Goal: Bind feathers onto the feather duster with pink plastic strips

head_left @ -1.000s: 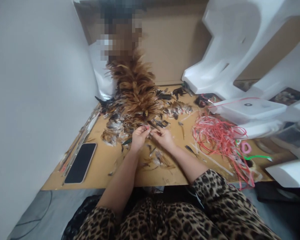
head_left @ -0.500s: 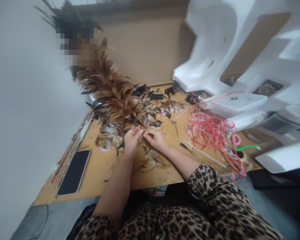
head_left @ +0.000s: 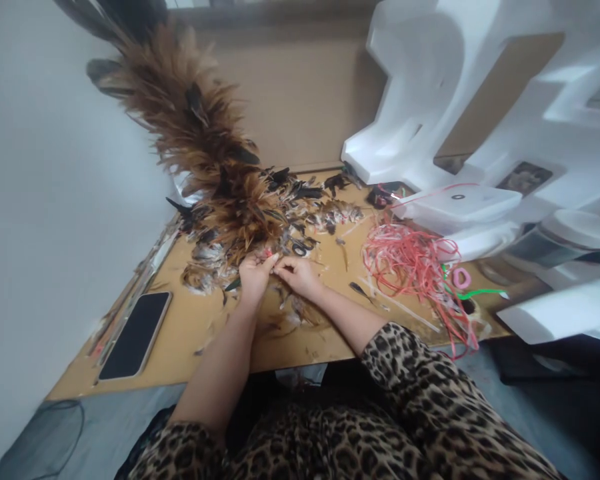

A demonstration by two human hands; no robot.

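A long, bushy feather duster [head_left: 195, 127], brown with some black feathers, leans up and to the left from the table. My left hand [head_left: 255, 277] is closed around its lower end, where a bit of red shows by the fingertips. Right beside it, my right hand [head_left: 299, 276] has its thumb and fingers pinched together close to the left thumb. Whatever sits in that pinch is too small to make out. Loose brown, white and black feathers [head_left: 200, 277] lie around both hands. Black rings like scissor handles [head_left: 300, 249] show just behind the right hand.
A tangle of red and white strips [head_left: 405, 257] lies on the right of the table. White moulded foam pieces [head_left: 460, 207] stand behind it. A phone [head_left: 135, 337] lies at the left beside thin sticks along the wall. Green and pink bits rest at the right edge.
The feather duster has turned and come nearer, so its upper part looks larger. Both hands stay close together at its lower end. The whole view has shifted slightly.
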